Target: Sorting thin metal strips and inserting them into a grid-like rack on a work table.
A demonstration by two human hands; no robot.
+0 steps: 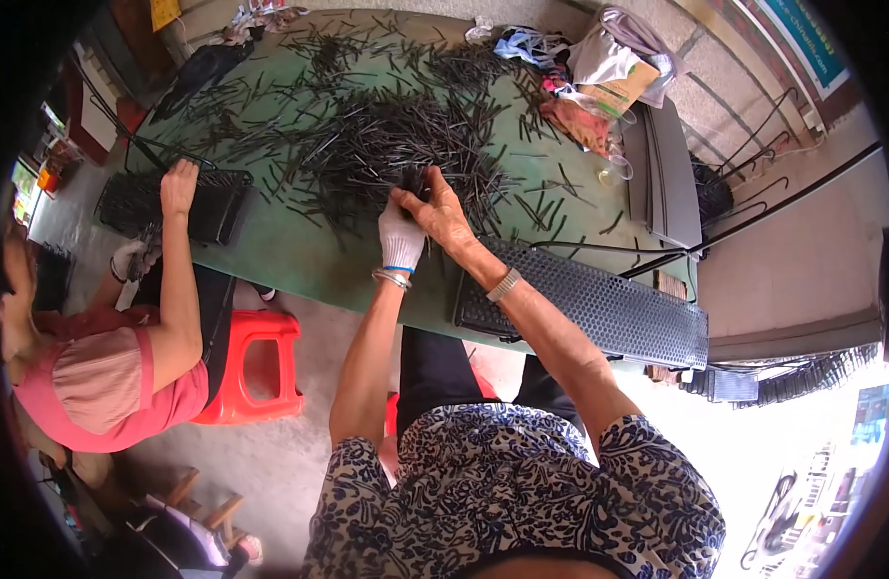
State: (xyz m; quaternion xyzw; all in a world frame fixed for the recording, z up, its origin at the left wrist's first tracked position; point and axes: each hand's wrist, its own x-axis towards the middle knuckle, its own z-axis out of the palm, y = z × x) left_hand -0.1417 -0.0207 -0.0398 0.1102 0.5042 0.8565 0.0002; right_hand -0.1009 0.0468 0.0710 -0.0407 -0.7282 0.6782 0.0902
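My left hand (401,234), in a white knit glove, is closed around a small bunch of thin black sticks (414,179) at the near side of a big loose pile of black sticks (396,135). My bare right hand (444,214) meets it there, thumb and fingers closed at the same bunch. How many sticks are between the fingers is hidden. To the right of my forearm lies a long black perforated rack (589,294) with rows of small holes, along the table's near edge.
The green table (319,256) is strewn with more sticks. At left a co-worker (107,357) in pink handles a similar black rack (227,207) beside a red plastic stool (271,376). Bags and a cardboard box (623,92) crowd the far right. A black metal rod frame (691,253) spans the right side.
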